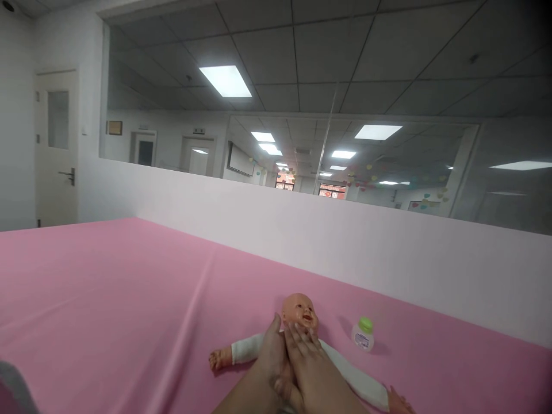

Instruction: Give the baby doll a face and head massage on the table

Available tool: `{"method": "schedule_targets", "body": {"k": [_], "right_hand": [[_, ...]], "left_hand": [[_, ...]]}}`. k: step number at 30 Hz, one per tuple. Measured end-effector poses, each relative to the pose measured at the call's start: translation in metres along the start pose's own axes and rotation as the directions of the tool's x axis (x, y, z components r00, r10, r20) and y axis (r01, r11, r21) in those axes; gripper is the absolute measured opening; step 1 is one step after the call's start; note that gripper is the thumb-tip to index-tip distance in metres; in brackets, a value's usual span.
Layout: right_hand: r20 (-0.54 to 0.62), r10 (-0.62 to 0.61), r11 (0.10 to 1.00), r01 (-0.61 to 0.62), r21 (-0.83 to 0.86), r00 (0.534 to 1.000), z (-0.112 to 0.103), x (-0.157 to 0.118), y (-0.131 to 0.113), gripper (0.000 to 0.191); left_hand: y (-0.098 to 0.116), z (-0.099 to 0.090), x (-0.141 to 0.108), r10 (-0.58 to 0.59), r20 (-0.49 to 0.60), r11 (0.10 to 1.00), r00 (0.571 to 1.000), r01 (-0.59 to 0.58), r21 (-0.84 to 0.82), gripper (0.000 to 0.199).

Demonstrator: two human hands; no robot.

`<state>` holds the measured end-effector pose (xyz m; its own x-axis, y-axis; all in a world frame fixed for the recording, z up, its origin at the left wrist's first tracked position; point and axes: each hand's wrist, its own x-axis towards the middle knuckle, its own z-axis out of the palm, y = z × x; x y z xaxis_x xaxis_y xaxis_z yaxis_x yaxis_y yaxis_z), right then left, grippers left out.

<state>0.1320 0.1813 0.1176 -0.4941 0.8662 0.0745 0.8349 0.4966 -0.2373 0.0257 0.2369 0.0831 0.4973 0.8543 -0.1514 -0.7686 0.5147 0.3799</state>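
Note:
A baby doll (298, 309) in white sleeves lies on its back on a pink-covered surface (107, 299), arms spread wide. Over its chest, just below the chin, my two hands meet. My left hand (273, 352) has its thumb stretched upward, and its other fingers are mostly hidden behind the right hand. Flat against it lies my right hand (307, 353), fingers extended. I cannot tell whether either hand touches the doll. To the right of the doll's head stands a small clear bottle (363, 336) with a green cap.
A low white wall (276, 221) borders the far side of the pink surface, with a large glass window (302, 103) above it. At the far left is a closed door (57, 155). A grey edge (15, 385) shows at the lower left.

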Motion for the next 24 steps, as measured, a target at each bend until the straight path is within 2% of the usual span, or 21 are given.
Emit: {"method": "schedule_targets", "body": {"k": [4,6,8,12,16,20,24], "right_hand": [[0.091,0.060,0.998,-0.057,-0.035,0.994,0.000,-0.009,0.001,0.100],[0.098,0.065,0.998,-0.064,-0.014,0.993,-0.002,-0.022,-0.006,0.098],[0.076,0.023,0.999,-0.026,0.043,0.997,-0.005,-0.037,-0.014,0.093],[0.056,-0.048,0.982,0.037,0.186,0.997,-0.008,-0.056,-0.029,0.089],[0.021,-0.022,0.968,0.016,0.250,1.000,-0.010,-0.049,-0.035,0.089],[-0.011,0.010,0.978,-0.007,0.207,1.000,-0.013,-0.032,-0.028,0.094],[-0.038,0.090,0.993,-0.087,0.081,0.995,-0.010,-0.025,-0.011,0.089]], "left_hand": [[0.014,-0.003,-0.004,0.053,-0.075,0.998,0.996,-0.056,-0.038,0.086],[0.021,-0.001,-0.009,0.093,-0.156,0.995,0.983,-0.099,-0.030,0.087],[0.025,0.002,-0.013,0.088,-0.185,0.996,0.979,-0.089,0.003,0.085],[0.023,0.012,-0.019,0.045,-0.165,0.999,0.985,-0.042,0.023,0.079],[0.009,0.020,-0.022,-0.014,-0.114,1.000,0.993,0.016,0.021,0.070],[-0.005,0.025,-0.022,-0.029,-0.050,1.000,0.998,0.028,-0.005,0.071],[-0.002,0.024,-0.021,-0.052,-0.025,0.998,0.998,0.051,-0.027,0.075]]}}
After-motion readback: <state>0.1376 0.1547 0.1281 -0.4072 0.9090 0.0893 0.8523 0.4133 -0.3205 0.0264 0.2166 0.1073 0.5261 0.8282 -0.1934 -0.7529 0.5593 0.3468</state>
